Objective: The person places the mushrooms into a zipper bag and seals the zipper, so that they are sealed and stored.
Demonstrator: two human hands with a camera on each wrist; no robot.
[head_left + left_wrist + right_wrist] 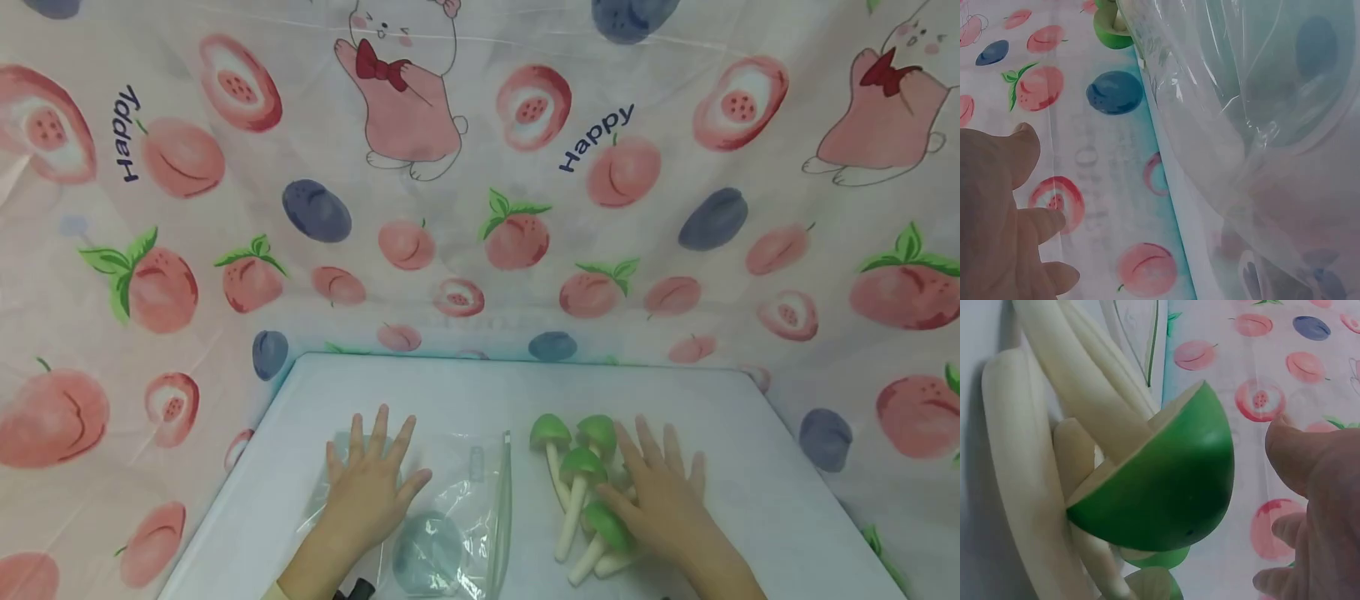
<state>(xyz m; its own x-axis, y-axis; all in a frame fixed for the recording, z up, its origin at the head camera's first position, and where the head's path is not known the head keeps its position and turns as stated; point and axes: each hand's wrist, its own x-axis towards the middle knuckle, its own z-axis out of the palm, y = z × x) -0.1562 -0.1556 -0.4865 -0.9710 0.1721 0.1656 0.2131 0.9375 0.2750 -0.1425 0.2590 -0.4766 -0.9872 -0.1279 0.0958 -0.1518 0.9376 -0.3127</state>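
My left hand (pixel 369 498) is spread with straight fingers over a clear plastic zip bag (pixel 480 517) on the white table. The bag shows pale round patches and a green zip strip along its right side. My right hand (pixel 663 504), fingers also spread, is at the right side of a small pile of toy mushrooms (pixel 573 500) with green caps and off-white stems, overlapping some of them. The right wrist view has one green mushroom cap (pixel 1172 481) large and close, with the right thumb and fingers apart from it. Neither hand grips anything.
The white table (pixel 750 467) runs back to a hanging cloth (pixel 480 183) printed with peaches, plums and bears. A small black object (pixel 362 588) shows at the bottom edge beside the left forearm.
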